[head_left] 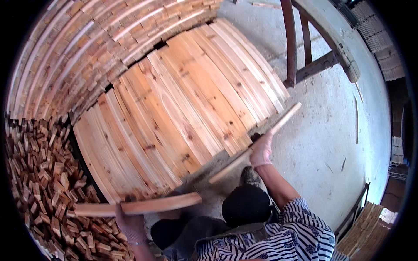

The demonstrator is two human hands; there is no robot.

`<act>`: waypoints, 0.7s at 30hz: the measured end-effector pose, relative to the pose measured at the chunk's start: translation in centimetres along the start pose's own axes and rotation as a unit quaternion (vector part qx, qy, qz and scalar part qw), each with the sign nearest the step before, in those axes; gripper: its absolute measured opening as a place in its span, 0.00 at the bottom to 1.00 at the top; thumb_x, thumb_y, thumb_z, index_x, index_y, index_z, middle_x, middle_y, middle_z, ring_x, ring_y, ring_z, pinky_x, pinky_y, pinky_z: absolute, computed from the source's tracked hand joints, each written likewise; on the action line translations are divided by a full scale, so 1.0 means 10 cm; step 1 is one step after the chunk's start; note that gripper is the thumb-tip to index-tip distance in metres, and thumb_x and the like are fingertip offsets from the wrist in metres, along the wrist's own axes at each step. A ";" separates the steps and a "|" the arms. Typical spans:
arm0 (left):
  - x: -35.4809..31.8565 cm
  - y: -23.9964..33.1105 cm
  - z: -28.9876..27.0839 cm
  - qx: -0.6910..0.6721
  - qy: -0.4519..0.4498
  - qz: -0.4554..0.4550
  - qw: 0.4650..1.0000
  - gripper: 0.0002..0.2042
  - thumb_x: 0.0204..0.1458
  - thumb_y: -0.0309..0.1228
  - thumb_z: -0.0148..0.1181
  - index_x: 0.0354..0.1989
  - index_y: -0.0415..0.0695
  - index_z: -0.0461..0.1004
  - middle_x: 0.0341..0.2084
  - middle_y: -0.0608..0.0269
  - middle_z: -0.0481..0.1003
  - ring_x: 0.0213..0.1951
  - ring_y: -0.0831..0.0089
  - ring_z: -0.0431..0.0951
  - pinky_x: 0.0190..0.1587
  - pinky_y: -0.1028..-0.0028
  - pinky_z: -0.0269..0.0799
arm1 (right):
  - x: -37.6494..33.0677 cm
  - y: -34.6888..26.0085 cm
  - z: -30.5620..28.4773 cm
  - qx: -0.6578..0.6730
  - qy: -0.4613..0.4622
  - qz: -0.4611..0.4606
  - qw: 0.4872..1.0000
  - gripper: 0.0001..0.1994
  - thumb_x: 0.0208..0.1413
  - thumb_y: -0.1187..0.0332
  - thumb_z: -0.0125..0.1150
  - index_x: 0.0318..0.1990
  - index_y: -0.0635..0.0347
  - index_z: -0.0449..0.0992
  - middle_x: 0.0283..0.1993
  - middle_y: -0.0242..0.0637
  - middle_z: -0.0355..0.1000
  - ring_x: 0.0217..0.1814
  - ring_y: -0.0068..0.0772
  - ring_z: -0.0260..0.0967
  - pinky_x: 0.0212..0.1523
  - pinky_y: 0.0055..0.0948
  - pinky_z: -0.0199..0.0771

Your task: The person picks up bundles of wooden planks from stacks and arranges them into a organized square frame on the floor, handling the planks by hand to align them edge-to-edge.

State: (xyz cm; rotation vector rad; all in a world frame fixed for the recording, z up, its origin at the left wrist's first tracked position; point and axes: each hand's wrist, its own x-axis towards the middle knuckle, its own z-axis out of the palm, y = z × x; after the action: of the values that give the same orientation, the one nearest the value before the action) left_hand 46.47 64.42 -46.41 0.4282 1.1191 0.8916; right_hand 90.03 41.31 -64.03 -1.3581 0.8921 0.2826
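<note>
Pale pine is filling the head view: a broad fan of planed boards [183, 108] is lying flat on the concrete floor [331, 130], its far edge butting against a tall stack of sawn slats [87, 43], while a heap of short offcut blocks [43, 182] is crowding the floor's left side. The person's right hand [262, 150], in a thin pinkish glove, is closing around a long narrow strip [257, 148] near its middle, and that strip is slanting up and to the right, just off the near right corner of the boards. The left hand [130, 222], also gloved, is gripping a wider, shorter board [135, 205] from below, holding it roughly level just beyond the near edge of the fan. A rust-brown metal frame [300, 48] is standing at the floor's far right. Judging from this, the long strip could swing and knock the boards' near corner or the metal frame, since it is being held one-handed with much length overhanging; the left board could slip too, gripped near one end only.
</note>
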 end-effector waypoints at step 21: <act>-0.20 -0.71 -1.08 -0.125 -0.026 -0.151 0.980 0.33 0.61 0.55 0.58 0.62 0.39 0.62 0.59 0.40 0.67 0.64 0.41 0.66 0.66 0.37 0.60 | -0.49 -0.14 0.87 -0.170 -0.068 -0.042 0.982 0.43 0.62 0.30 0.40 0.64 0.65 0.68 0.65 0.46 0.69 0.65 0.35 0.64 0.63 0.33 0.63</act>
State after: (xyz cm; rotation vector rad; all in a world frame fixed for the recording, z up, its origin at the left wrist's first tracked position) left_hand 39.23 57.17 -54.58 0.0694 0.9778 0.7350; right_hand 91.10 50.53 -60.03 -1.6663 0.6899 0.4720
